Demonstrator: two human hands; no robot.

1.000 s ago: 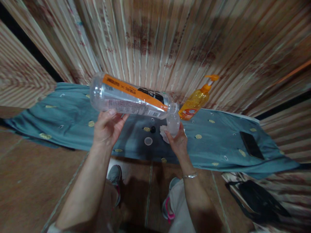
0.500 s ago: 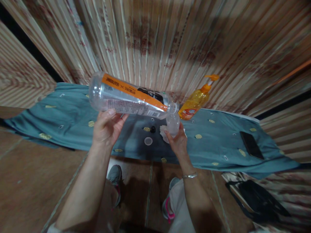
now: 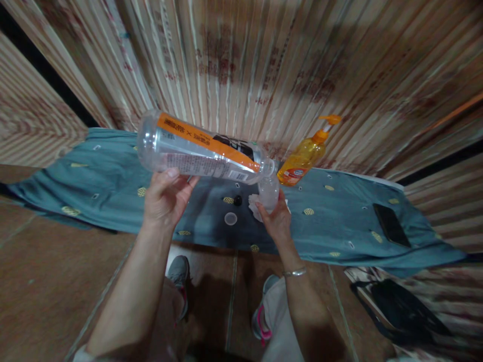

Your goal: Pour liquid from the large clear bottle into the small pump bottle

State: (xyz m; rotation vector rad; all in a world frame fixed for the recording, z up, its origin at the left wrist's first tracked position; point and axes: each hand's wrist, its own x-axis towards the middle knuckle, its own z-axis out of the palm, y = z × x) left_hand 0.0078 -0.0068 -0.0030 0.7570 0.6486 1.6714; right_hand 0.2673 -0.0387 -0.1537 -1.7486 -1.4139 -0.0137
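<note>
My left hand [image 3: 166, 196] is closed around the underside of a large clear plastic bottle [image 3: 199, 148] with an orange and silver label. The bottle lies nearly level, its neck tipped slightly down to the right. Its mouth meets the top of a small translucent bottle [image 3: 268, 191]; whether liquid passes between them I cannot tell. My right hand [image 3: 277, 216] grips the small bottle upright, low on its body. White crumpled tissue [image 3: 254, 208] shows beside that hand. A small black cap [image 3: 237, 200] and a round clear lid [image 3: 230, 218] lie on the cloth to the left.
A pump bottle of orange-yellow liquid [image 3: 302, 158] stands behind my right hand. A dark phone [image 3: 391, 224] lies toward the right end of the patterned teal cloth [image 3: 324, 231]. Striped wrapped panels [image 3: 234, 60] rise behind it. A black bag [image 3: 403, 306] rests at the lower right.
Almost nothing differs. Both hands keep the two bottles mouth to mouth, with the large bottle's base end shifted up very slightly.
</note>
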